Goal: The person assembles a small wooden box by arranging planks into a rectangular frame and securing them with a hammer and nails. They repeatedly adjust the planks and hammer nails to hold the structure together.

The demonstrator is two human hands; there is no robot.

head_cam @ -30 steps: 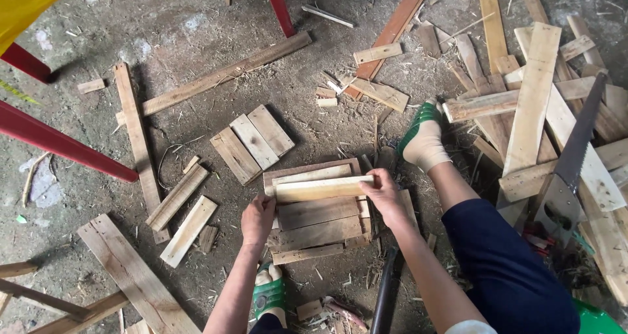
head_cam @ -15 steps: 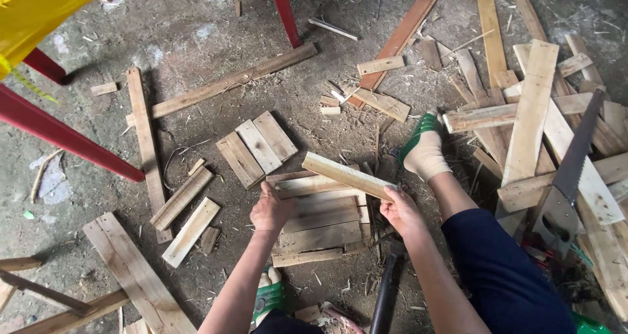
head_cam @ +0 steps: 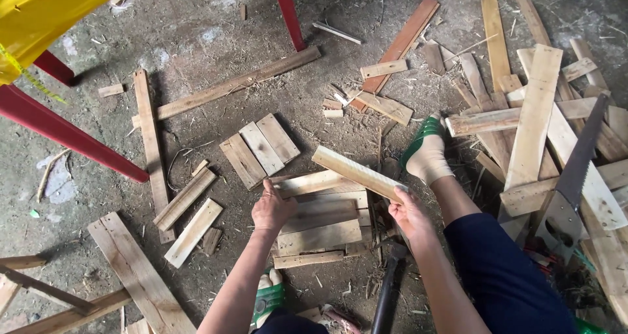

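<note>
Pale, rough-sawn wood: my right hand (head_cam: 407,211) is clamped on the near end of a short flat slat (head_cam: 356,172), which lifts at a slant above the stack of short boards (head_cam: 318,226) on the dusty concrete floor (head_cam: 196,39). My left hand (head_cam: 271,210) lies flat, fingers spread, pressing the stack's left edge. Three similar rectangular offcuts (head_cam: 260,149) lie side by side just beyond. A toothed handsaw (head_cam: 570,183) rests on long planks (head_cam: 533,111) at right.

short pale slat (head_cam: 356,172) | tilted, lifted | above stacked slats (head_cam: 318,226)
</note>
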